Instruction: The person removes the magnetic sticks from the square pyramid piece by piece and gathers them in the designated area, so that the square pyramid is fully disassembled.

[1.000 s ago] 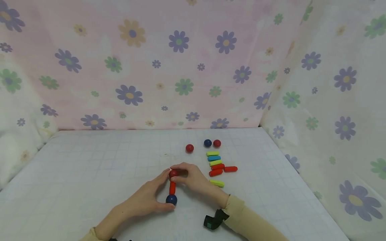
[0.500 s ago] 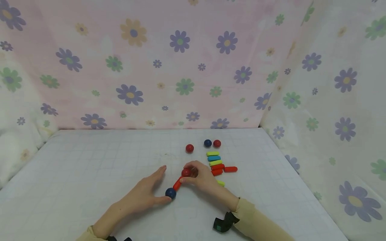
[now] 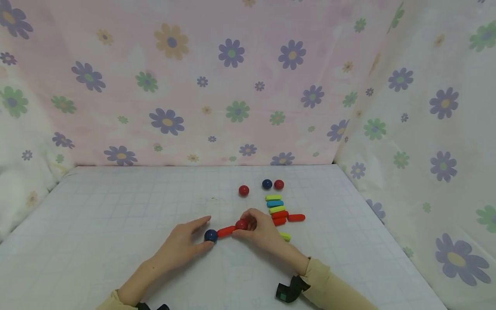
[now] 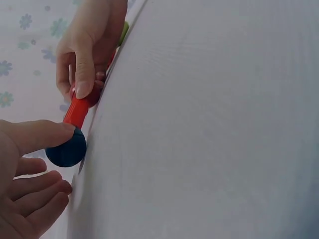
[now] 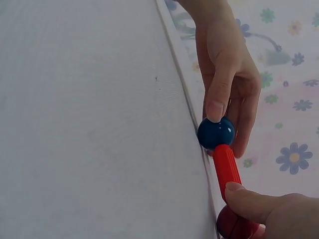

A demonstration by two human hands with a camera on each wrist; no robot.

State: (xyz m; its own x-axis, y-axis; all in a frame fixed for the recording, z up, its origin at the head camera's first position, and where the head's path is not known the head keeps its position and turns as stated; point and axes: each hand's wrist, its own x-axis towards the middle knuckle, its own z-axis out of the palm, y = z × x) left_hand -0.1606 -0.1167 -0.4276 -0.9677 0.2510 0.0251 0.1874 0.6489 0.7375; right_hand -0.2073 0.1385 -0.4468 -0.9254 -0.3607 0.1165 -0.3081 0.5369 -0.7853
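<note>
A red ball (image 3: 242,224) and a dark blue ball (image 3: 211,236) sit at the two ends of a red ridged rod (image 3: 226,231), lined up in one piece over the white table. My right hand (image 3: 260,230) grips the red ball between thumb and fingers, its thumb reaching to the rod's end; in the right wrist view the ball (image 5: 230,222) is partly covered by that thumb. The thumb of my left hand (image 3: 182,243) touches the blue ball (image 4: 67,149), while its other fingers extend loosely past it, apart from the ball in the left wrist view.
Several short rods lie to the right: yellow-green (image 3: 273,197), blue (image 3: 275,203) and red (image 3: 296,218), some partly behind my right hand. Farther back rest a red ball (image 3: 243,190), a dark blue ball (image 3: 267,184) and another red ball (image 3: 279,184). Flowered curtains (image 3: 193,99) stand behind the table.
The rod with its two balls has swung from pointing away to lying nearly crosswise. My right hand moved right with the red ball; the blue ball shifted away and left.
</note>
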